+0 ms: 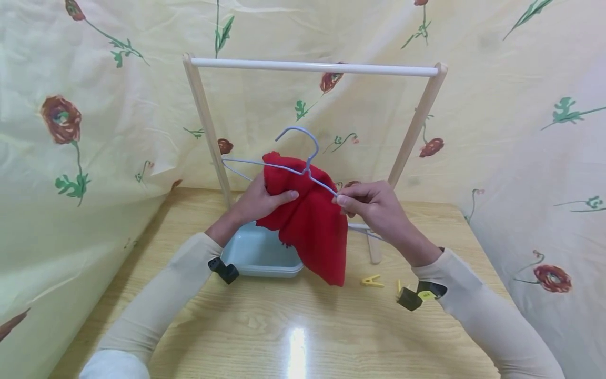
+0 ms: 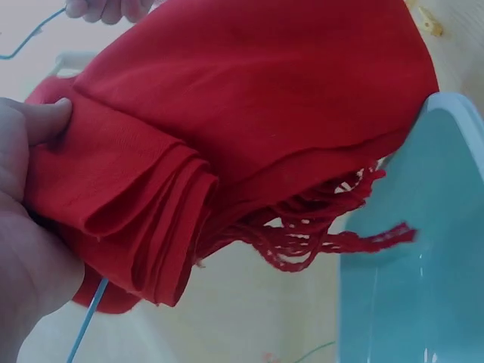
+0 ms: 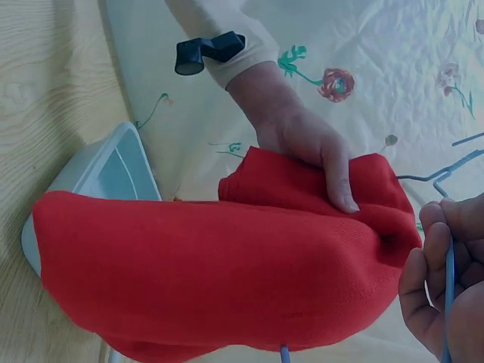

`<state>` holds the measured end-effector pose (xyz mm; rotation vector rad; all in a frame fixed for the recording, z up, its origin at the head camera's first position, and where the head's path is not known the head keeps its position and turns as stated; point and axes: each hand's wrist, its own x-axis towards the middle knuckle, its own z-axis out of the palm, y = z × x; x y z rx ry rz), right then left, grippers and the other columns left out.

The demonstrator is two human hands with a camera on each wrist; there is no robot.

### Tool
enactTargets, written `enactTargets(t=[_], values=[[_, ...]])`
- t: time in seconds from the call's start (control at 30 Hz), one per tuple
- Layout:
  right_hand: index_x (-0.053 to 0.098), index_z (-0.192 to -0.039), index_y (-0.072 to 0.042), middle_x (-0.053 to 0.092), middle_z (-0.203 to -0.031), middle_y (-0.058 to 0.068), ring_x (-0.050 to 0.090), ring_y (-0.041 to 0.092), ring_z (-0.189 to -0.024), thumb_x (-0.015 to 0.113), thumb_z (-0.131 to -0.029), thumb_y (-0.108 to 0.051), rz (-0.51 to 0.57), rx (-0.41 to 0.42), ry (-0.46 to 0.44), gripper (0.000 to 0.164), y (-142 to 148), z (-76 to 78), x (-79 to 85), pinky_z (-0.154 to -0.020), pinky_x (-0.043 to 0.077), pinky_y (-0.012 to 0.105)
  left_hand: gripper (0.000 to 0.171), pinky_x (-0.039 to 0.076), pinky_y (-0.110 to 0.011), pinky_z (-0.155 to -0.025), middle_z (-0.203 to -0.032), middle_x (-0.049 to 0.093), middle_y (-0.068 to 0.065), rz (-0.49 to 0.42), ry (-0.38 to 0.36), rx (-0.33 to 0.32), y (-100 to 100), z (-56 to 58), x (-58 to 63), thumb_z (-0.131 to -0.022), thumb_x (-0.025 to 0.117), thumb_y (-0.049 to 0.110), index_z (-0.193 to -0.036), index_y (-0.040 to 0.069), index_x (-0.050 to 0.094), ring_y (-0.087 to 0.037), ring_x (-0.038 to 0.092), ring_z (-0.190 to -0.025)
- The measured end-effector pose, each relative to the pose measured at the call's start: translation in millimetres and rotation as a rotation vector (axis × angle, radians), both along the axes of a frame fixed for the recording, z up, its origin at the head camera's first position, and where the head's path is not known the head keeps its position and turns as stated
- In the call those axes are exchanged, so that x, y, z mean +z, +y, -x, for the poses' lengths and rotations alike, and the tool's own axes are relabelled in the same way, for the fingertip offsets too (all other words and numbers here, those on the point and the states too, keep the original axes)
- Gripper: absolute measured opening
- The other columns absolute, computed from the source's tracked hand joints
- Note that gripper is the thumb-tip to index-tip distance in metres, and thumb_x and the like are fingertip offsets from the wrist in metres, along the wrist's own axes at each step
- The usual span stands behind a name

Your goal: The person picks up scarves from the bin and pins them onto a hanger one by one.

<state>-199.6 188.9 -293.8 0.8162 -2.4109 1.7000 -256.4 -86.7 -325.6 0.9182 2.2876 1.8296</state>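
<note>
Plainly legible writing: can't vouch for any. Yellow label (image 1: 426,295) on the black device (image 1: 409,299) at the right wrist; its marks are too small to read.

Left grip (image 1: 265,199): closed on the red cloth (image 1: 319,226), thumb on the near face, fingers hidden behind the folds. Right grip (image 1: 369,202): thumb and fingertips pinched together on the sloping wire of the blue hanger (image 1: 307,166). Cloth is held up at the hanger, shoulder wire crossing in front of its top; lower part hangs free, loose fringe along one edge.

Cloth blocks sight of much of the hanger's lower bar and part of the pale blue tub (image 1: 262,252) on the wooden counter (image 1: 236,326). Behind the hands, a rack with white rail (image 1: 307,66); hanger hook below it, apart. Yellow clothespin (image 1: 372,281) right of the cloth; another beside the right-wrist device, partly covered. Flowered sheet (image 1: 142,116) around the counter.
</note>
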Motion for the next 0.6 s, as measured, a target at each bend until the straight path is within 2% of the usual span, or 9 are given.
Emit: enactTargets(t=[0.1, 0.33, 0.6], values=[[0.075, -0.105, 0.007, 0.067, -0.081, 0.007, 0.06, 0.023, -0.073, 0.067, -0.096, 0.0, -0.009, 0.006, 0.002, 0.014, -1.1, -0.1, -0.6, -0.067, 0.054, 0.026, 0.065, 0.059, -0.046, -0.089, -0.137, 0.057, -0.009, 0.016, -0.004, 0.003, -2.6, 4.7, -1.2, -0.088, 0.079, 0.009, -0.144, 0.012, 0.044, -0.029, 0.056, -0.123], [0.074, -0.103, 0.012, 0.069, -0.078, 0.0, 0.061, 0.018, -0.07, 0.067, -0.095, 0.005, -0.017, -0.043, 0.022, 0.013, 0.2, -0.7, 3.2, -0.066, 0.054, 0.024, 0.064, 0.06, -0.045, -0.088, -0.135, 0.059, -0.007, 0.094, -0.062, 0.121, -12.8, 15.2, -5.7, -0.089, 0.08, 0.017, -0.143, 0.014, 0.047, -0.028, 0.058, -0.121], [0.073, -0.102, 0.014, 0.072, -0.079, -0.005, 0.063, 0.013, -0.068, 0.067, -0.095, 0.003, 0.007, -0.077, 0.025, 0.015, 5.9, 1.0, 14.0, -0.066, 0.054, 0.022, 0.056, 0.061, -0.043, -0.084, -0.123, 0.068, -0.005, 0.117, 0.011, 0.252, -22.3, 15.5, -2.5, -0.085, 0.085, 0.022, -0.134, 0.014, 0.059, -0.026, 0.066, -0.108]])
